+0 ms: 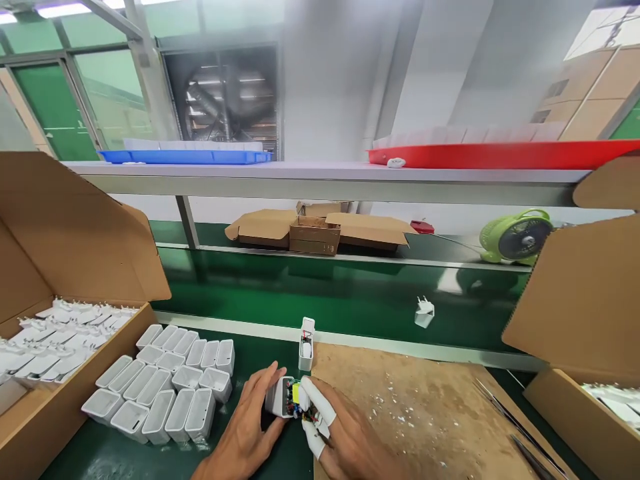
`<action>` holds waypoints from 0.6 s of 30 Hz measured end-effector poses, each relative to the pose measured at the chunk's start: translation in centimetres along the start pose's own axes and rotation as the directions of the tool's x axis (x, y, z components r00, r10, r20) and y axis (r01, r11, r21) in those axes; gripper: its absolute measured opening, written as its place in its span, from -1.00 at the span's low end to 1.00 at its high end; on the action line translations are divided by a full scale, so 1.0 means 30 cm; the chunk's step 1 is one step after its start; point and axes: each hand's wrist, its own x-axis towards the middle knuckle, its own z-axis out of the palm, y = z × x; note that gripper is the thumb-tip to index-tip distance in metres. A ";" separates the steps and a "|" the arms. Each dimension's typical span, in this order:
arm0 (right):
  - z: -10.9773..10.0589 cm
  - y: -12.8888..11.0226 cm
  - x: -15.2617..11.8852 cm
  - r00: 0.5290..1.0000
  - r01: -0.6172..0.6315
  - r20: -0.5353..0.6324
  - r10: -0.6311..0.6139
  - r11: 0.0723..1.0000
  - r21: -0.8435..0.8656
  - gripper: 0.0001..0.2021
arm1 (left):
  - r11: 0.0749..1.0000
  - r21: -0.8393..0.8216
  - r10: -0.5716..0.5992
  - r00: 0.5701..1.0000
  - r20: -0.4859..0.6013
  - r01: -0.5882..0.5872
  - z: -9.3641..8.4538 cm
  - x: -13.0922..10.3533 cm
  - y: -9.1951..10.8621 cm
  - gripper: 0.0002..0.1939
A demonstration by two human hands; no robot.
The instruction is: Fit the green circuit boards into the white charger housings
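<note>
My left hand (246, 427) grips a small white plastic housing (277, 397) between thumb and fingers, near the left edge of a worn brown board. From the right, my right hand (353, 430), with white covers on its finger and thumb tips, pinches a small circuit board (296, 395) that carries a yellow part and other components. The circuit board lies at the housing's open end; how far it sits inside I cannot tell. Just beyond my hands a white housing with parts and a red wire inside (306, 347) stands at the edge of the brown board (415, 413).
Several empty white housings (165, 383) stand in rows at left. Open cartons of white parts (125, 333) flank both sides. Tweezers (520, 427) lie at right. On the green belt (300, 287) is a white pronged plug part (425, 312). A shelf (320, 172) crosses above.
</note>
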 end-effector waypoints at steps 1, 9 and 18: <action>-0.001 -0.005 0.005 1.000 -0.008 0.000 0.008 1.000 -0.002 -0.08 | 1.000 0.005 0.003 1.000 0.003 -0.003 0.001 -0.001 -0.001 -0.13; 0.007 -0.026 0.013 0.999 -0.051 0.019 0.051 0.999 -0.005 -0.08 | 0.999 0.028 0.040 0.999 0.004 -0.040 0.010 -0.009 -0.008 -0.14; 0.016 -0.027 0.013 0.996 -0.075 0.057 0.074 0.997 0.018 -0.07 | 0.999 0.034 0.013 1.000 0.004 -0.014 0.008 -0.013 -0.013 -0.14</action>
